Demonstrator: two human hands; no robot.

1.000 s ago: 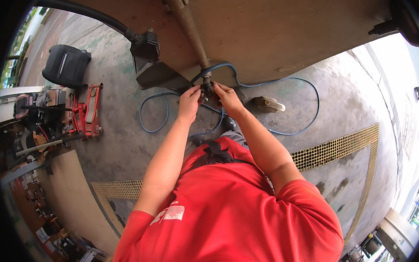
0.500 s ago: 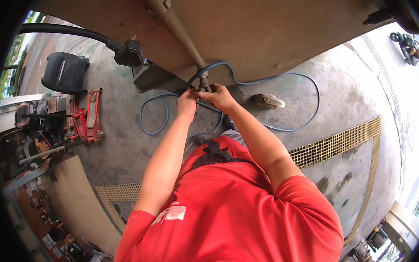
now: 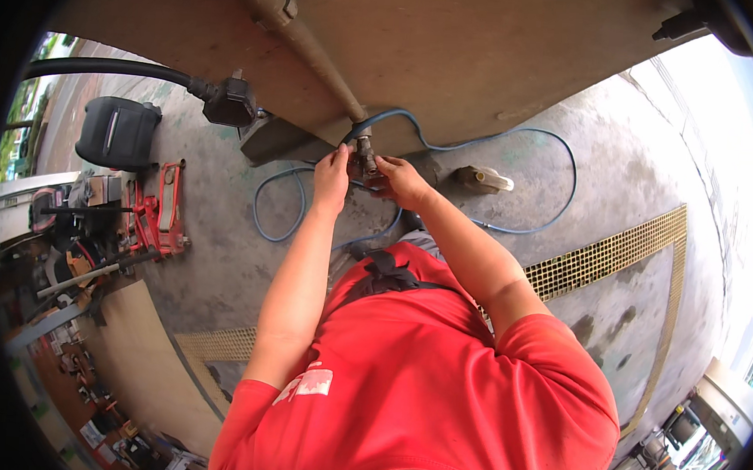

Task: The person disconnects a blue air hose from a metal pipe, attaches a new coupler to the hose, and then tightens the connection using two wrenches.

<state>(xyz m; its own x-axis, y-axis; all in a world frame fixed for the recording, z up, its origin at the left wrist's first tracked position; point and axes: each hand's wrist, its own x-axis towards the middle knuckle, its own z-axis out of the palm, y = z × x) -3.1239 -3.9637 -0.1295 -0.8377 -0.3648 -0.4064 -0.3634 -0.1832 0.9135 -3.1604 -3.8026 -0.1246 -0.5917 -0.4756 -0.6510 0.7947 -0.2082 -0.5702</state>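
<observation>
A long brown pipe (image 3: pixel 314 55) slants down across a broad brown panel and ends in a metal pipe fitting (image 3: pixel 366 154). At the fitting's left side is my left hand (image 3: pixel 331 183), thumb up against it and fingers curled partly out of sight behind it. My right hand (image 3: pixel 403 183) grips the fitting's lower end from the right, its thumb on top and its fingers curled underneath. A blue hose (image 3: pixel 394 114) loops over the pipe end close to my left fingertips and trails in coils on the concrete floor.
A black cable with a block-shaped connector (image 3: pixel 229 102) hangs at upper left. Beyond stand a black case (image 3: pixel 120 133) and a red floor jack (image 3: pixel 161 209). Right of my hands lies a pale-and-brown tool (image 3: pixel 483 180). Yellow floor grating (image 3: pixel 604 253) runs at right.
My hands have drawn slightly apart, so more of the fitting shows between them. The right hand sits a little lower. The hose lies nearly as before.
</observation>
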